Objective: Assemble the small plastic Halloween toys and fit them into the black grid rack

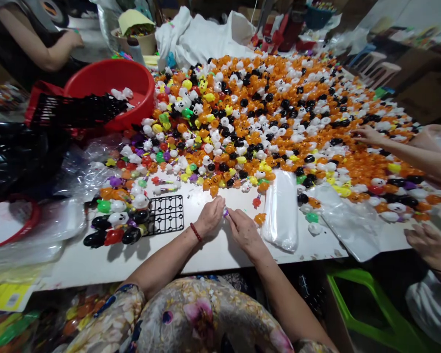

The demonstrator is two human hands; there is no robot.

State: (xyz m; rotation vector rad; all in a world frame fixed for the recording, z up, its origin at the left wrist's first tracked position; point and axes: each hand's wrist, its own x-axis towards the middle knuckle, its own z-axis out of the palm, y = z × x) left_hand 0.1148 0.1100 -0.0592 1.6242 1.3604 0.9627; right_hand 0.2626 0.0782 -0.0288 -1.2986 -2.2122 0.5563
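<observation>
My left hand [210, 215], with a dark red bead bracelet at the wrist, is closed in a pinch over the white table [206, 260]. My right hand [244, 232] is also closed, its fingertips meeting the left ones. Between them shows a small white and purple piece [225, 212], mostly hidden by the fingers. Left of my hands lies a black plastic grid [166, 214], partly covered by several small toy heads [118, 219] in black, white, red and green. Right of my right hand is a stack of transparent plastic bags [281, 212], with an orange toy piece [259, 219] beside it.
A large heap of orange, white and black toy pieces [272, 113] spreads across the table. A red tub [110, 81] stands back left. Other people's hands are at the right [369, 135] and lower right [426, 243]. A green stool [367, 304] is below the table edge.
</observation>
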